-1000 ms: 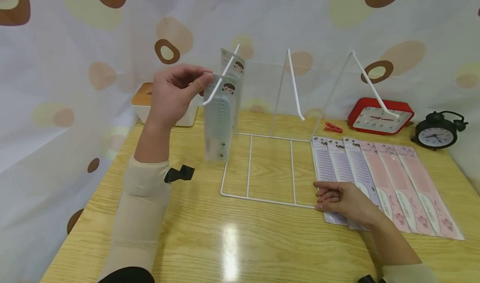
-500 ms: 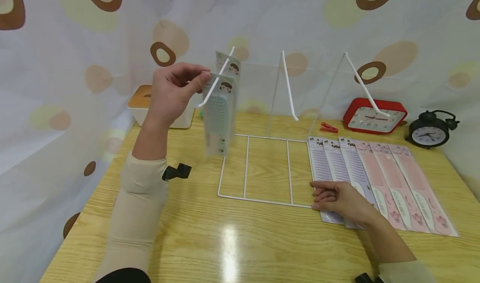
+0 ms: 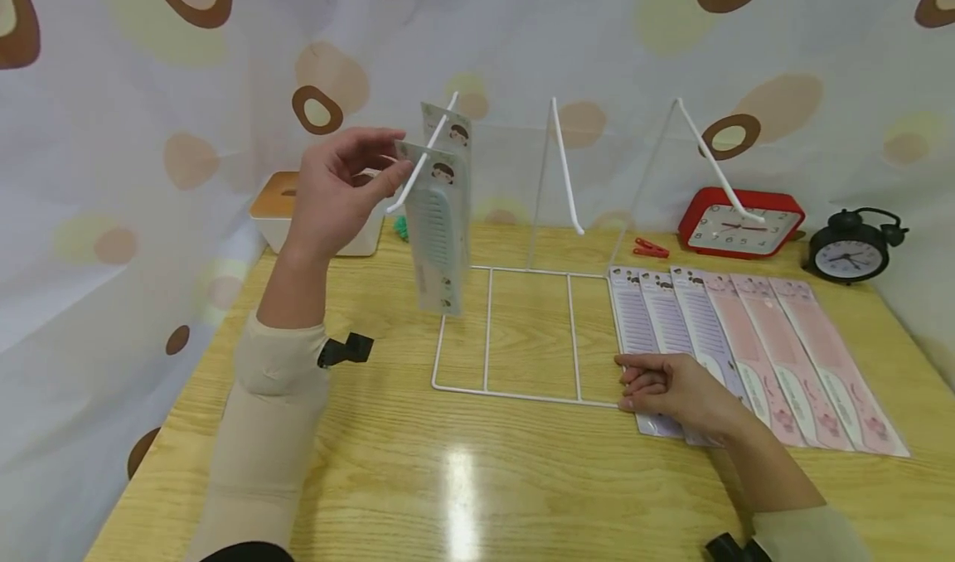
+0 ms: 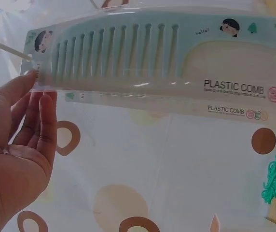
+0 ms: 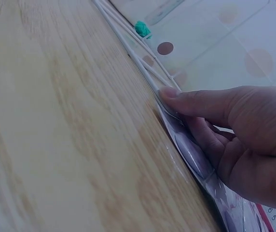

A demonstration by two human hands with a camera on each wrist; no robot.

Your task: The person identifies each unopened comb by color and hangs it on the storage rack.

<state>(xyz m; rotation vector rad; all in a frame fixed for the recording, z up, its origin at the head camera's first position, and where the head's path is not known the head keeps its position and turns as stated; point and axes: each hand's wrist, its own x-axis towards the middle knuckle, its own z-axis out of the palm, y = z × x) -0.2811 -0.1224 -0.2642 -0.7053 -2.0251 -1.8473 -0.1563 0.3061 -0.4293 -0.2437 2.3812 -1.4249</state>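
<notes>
A white wire display rack (image 3: 531,398) stands on the table, with three sloping prongs above its flat base. On the left prong hang pale green packaged combs, one behind another. My left hand (image 3: 339,185) is at the top corner of the front packaged comb (image 3: 434,239), near the prong's end. In the left wrist view the thumb lies against that packaged comb's edge (image 4: 128,53), the index finger partly hidden behind it. My right hand (image 3: 682,392) holds the front right corner of the rack's base, thumb on the wire (image 5: 150,79).
Several purple packaged combs (image 3: 637,313) and pink ones (image 3: 806,355) lie overlapping right of the rack. Behind them are a red clock (image 3: 742,222), a black alarm clock (image 3: 850,247) and a red clip (image 3: 651,248). A wooden-lidded white box (image 3: 272,214) stands back left.
The front packaged comb's lower end has swung slightly right, and my left fingers have shifted a little at its corner. My right hand stays on the rack's corner; the head view has shifted slightly.
</notes>
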